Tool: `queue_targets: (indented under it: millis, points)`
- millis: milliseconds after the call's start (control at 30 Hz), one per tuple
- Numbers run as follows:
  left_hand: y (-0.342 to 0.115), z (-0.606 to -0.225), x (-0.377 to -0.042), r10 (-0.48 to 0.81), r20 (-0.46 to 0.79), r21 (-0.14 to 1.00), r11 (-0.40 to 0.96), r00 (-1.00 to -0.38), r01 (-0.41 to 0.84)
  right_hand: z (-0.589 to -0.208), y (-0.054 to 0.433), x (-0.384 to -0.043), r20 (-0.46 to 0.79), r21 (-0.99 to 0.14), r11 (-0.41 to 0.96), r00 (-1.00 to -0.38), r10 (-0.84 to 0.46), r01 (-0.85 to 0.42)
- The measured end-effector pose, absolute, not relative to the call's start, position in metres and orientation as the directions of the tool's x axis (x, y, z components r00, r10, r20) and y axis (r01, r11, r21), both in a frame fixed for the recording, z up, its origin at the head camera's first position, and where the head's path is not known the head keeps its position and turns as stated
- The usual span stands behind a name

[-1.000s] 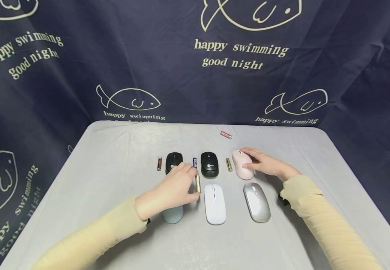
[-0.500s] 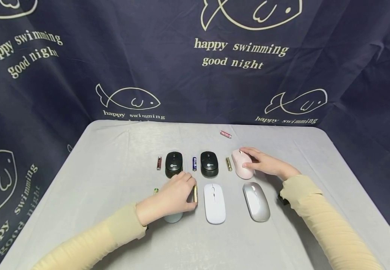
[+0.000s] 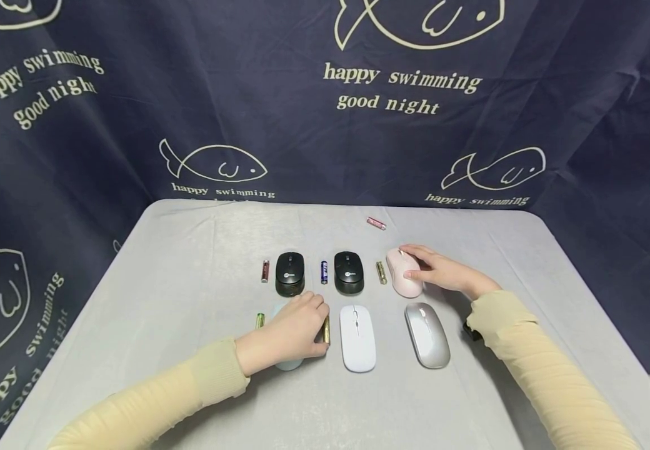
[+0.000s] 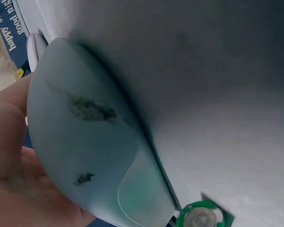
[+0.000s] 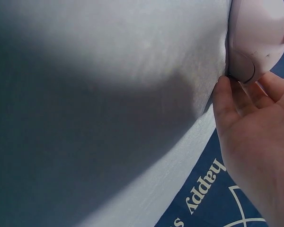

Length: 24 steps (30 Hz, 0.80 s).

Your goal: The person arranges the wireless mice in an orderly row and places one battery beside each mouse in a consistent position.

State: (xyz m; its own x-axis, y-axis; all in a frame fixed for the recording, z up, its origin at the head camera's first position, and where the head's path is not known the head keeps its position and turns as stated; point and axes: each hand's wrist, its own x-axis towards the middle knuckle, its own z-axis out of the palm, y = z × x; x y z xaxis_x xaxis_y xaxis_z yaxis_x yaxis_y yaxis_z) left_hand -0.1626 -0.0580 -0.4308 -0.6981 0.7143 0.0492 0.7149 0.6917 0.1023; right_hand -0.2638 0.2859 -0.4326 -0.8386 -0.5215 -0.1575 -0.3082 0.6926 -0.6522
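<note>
My left hand pinches a gold battery between thumb and fingers, low over the table. It reaches across a pale blue mouse, hiding much of it in the head view. A white mouse lies just right of that battery. My right hand grips a pink mouse, thumb on its near left side and fingers over its far end. In the right wrist view fingertips touch the edge of the pink mouse. A green-ended battery lies left of the blue mouse.
Two black mice stand in the back row, with a dark red battery and a blue battery beside them. Another gold battery lies left of the pink mouse. A silver mouse is front right; a red battery lies far back.
The left hand has moved toward the near side with the gold battery, uncovering the left black mouse, the blue battery and the green-ended battery. The right hand stays on the pink mouse.
</note>
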Motion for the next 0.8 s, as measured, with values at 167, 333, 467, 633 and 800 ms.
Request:
queue_targets:
  millis: [167,333,467,633,800]
  points:
    - [-0.0585,-0.4307,-0.1625,0.713,0.053,0.106,0.692,-0.699,0.714,-0.4327,0.2854,-0.2647,-0.152,-0.648,0.693,-0.837,-0.525,-0.316]
    - [-0.0591,-0.4321,-0.1619,0.702,0.037,0.109,0.705,-0.711,0.701,-0.432,0.2842,-0.2643,-0.15,-0.653,0.689,-0.838,-0.525,-0.315]
    - [-0.0593,-0.4311,-0.1609,0.697,0.029,0.118,0.709,-0.716,0.695,-0.4318,0.2837,-0.2637,-0.144,-0.655,0.685,-0.837,-0.528,-0.319]
    - [-0.0593,-0.428,-0.1594,0.698,0.031,0.12,0.708,-0.716,0.696,-0.432,0.2839,-0.2636,-0.137,-0.654,0.683,-0.837,-0.531,-0.326]
    - [-0.0594,-0.4254,-0.1588,0.697,0.035,0.123,0.708,-0.716,0.696,-0.4324,0.2843,-0.2633,-0.138,-0.654,0.683,-0.837,-0.529,-0.324]
